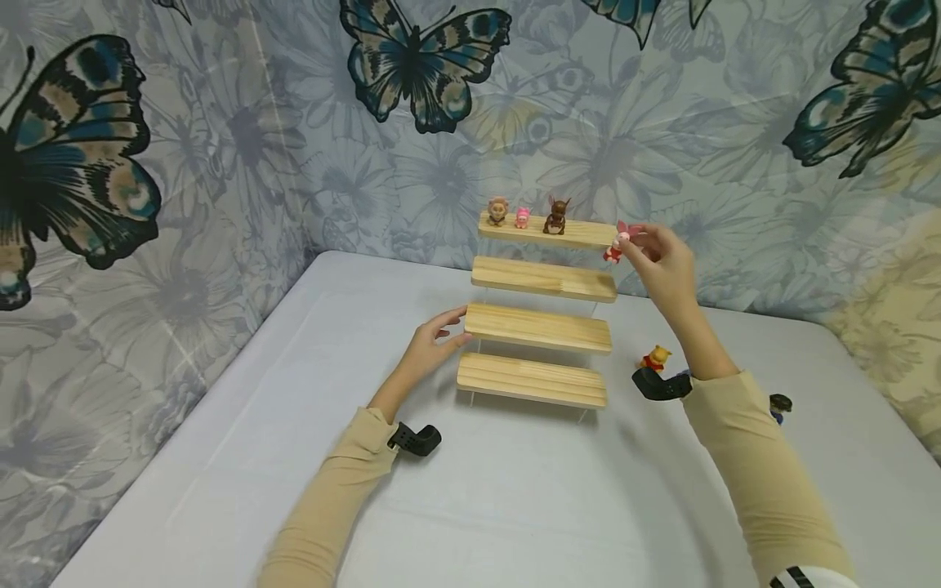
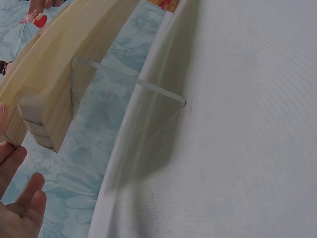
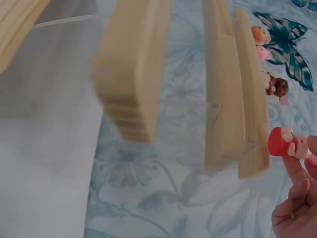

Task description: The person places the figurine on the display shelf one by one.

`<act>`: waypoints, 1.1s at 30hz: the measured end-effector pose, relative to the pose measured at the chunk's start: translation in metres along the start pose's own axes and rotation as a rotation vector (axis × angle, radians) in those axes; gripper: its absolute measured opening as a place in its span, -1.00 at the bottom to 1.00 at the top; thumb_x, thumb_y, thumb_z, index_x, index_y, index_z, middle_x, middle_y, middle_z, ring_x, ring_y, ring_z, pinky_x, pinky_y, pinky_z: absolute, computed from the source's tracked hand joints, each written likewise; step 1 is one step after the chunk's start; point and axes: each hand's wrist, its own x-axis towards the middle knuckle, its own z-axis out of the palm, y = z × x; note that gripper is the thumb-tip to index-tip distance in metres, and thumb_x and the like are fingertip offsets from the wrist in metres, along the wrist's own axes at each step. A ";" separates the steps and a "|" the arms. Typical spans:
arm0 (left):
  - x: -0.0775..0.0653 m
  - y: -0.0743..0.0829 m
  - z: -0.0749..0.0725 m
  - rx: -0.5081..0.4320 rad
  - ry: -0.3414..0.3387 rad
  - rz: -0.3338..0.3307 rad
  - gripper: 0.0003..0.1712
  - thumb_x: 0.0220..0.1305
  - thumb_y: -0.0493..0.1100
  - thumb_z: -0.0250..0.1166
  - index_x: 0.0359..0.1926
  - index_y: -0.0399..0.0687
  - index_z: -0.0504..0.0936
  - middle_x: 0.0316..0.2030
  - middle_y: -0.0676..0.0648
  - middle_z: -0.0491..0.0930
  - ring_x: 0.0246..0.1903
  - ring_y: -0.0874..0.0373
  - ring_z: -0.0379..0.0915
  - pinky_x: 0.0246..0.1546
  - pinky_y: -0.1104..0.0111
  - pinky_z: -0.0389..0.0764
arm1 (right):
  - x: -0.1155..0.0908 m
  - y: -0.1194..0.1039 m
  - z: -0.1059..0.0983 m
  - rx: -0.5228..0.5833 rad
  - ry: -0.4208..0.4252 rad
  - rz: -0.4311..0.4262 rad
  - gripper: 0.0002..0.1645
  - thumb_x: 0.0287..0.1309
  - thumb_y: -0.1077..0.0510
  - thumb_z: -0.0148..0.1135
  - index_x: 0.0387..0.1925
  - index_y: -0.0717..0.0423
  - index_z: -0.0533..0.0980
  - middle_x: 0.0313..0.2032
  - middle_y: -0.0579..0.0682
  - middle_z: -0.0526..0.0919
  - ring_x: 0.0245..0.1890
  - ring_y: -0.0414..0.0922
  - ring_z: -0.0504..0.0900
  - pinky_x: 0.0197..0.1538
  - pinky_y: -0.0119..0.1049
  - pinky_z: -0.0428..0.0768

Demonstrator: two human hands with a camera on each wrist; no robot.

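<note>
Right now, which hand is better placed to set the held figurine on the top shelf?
Likely right: the right hand pinches the figurine near the right end of the top shelf; the left hand holds the second-lowest shelf.

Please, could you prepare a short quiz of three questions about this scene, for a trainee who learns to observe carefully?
1. Not counting the one held in the right hand, how many figurines stand on the top board?

2. True or false: the left hand touches the top board.

3. Which thing does the right hand pinch?
a) the yellow figurine
b) the pink-and-red figurine
c) the brown figurine

Key:
1. Three.
2. False; it touches the left end of the third board from the top.
3. b
</note>
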 end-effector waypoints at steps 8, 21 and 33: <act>0.001 0.000 0.000 0.041 -0.002 -0.010 -0.43 0.19 -0.21 0.22 0.21 -0.25 0.32 0.15 -0.18 0.33 0.08 0.00 0.25 0.03 0.22 0.32 | 0.014 -0.015 0.011 0.016 -0.004 -0.004 -0.60 0.18 0.19 0.13 0.00 0.36 0.43 -0.29 0.26 0.59 -0.56 -0.34 0.40 -0.50 -0.54 0.28; -0.002 0.012 -0.002 0.033 -0.003 -0.012 -0.44 0.18 -0.27 0.22 0.18 -0.39 0.31 0.12 -0.29 0.32 0.07 -0.13 0.24 0.02 0.12 0.31 | 0.029 -0.011 0.026 -0.012 0.031 -0.025 -0.59 0.18 0.16 0.13 0.00 0.35 0.43 -0.27 0.26 0.60 -0.60 -0.35 0.33 -0.53 -0.51 0.24; 0.001 0.001 -0.001 0.055 -0.005 -0.020 -0.42 0.19 -0.20 0.22 0.20 -0.30 0.32 0.14 -0.22 0.33 0.08 -0.06 0.25 0.02 0.16 0.32 | 0.034 -0.005 0.033 -0.032 0.022 -0.023 -0.60 0.17 0.19 0.13 -0.02 0.38 0.42 -0.27 0.26 0.59 -0.57 -0.31 0.33 -0.54 -0.52 0.23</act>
